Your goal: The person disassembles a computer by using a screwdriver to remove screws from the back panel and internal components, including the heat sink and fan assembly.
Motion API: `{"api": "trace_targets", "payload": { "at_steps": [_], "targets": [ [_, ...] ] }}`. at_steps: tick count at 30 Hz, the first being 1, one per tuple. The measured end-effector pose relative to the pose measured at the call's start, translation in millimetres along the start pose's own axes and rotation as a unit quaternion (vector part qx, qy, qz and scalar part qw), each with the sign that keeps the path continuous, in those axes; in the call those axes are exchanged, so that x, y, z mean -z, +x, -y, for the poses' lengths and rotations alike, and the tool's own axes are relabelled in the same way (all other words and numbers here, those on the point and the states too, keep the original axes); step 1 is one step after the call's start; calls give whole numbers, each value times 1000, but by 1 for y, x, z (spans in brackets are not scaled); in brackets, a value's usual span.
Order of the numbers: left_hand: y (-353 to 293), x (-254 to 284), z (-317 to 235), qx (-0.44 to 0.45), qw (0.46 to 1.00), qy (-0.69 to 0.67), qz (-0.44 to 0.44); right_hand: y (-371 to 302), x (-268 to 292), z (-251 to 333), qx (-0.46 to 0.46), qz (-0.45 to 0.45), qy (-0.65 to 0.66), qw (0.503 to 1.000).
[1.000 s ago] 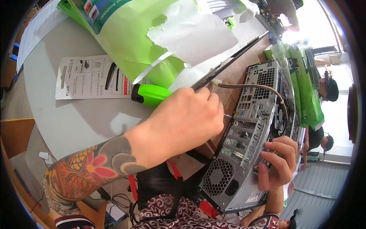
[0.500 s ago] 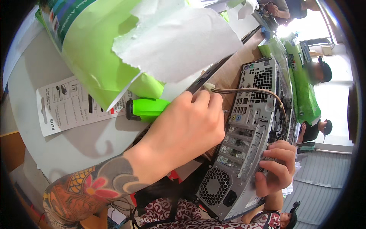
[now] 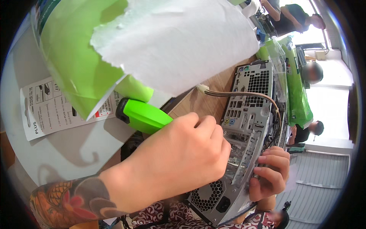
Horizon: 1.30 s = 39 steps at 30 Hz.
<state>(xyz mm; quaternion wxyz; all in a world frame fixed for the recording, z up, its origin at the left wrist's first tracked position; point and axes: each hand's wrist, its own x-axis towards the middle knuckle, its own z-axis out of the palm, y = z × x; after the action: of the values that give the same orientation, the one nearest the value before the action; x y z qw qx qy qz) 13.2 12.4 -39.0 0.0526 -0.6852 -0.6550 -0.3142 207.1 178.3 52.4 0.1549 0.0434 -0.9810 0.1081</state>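
Note:
A screwdriver with a chunky green handle and black end (image 3: 146,116) is in my left hand (image 3: 187,156). That fist hangs over the back panel of a desktop computer case (image 3: 249,105), by its slot covers, and hides the shaft. My right hand (image 3: 271,173) curls its fingers over the right edge of the case and grips it beside the slots. From the case's open side a bundled power cable (image 3: 244,94) arches over the ports, its white plug (image 3: 202,88) hanging past the panel's left edge.
Green packaging with a torn white sheet (image 3: 171,45) fills the upper left, close to my left hand. A blister-card package (image 3: 57,107) lies on the grey tabletop (image 3: 84,152). Beyond the case are a green bag (image 3: 299,95) and several people, such as one in dark clothes (image 3: 291,21).
My left hand has shifted lower and toward the slot covers, and the screwdriver handle slants more. The whole view has moved slightly. My right hand keeps its hold on the case.

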Motion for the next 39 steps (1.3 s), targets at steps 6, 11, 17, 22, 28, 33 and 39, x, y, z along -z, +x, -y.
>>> {"api": "trace_targets", "payload": {
  "at_steps": [6, 11, 17, 22, 28, 33, 39],
  "targets": [
    [-2, -7, -5, 38, 999, 18, -4, -1, -2, 1, -11, -7, 4, 1000],
    [-4, -1, 5, 18, 996, -69, 57, 1, -5, -1, -8, -5, -1, 1000],
    [-2, 26, 5, -2, 981, -116, 158, 3, -4, -1, 8, -13, 5, 1000],
    [1, 22, 3, -33, 975, -139, 170, -1, 1, -3, 8, -10, -3, 1000],
    [5, 25, -1, -55, 970, -168, 168, -1, 0, -6, 21, -13, 5, 1000],
    [6, 20, -5, -36, 962, -269, 16, 1, 2, -5, 16, -3, 7, 1000],
    [2, 26, -5, -81, 972, -180, 128, 3, 0, -4, 21, -2, 6, 1000]
  ]
}}
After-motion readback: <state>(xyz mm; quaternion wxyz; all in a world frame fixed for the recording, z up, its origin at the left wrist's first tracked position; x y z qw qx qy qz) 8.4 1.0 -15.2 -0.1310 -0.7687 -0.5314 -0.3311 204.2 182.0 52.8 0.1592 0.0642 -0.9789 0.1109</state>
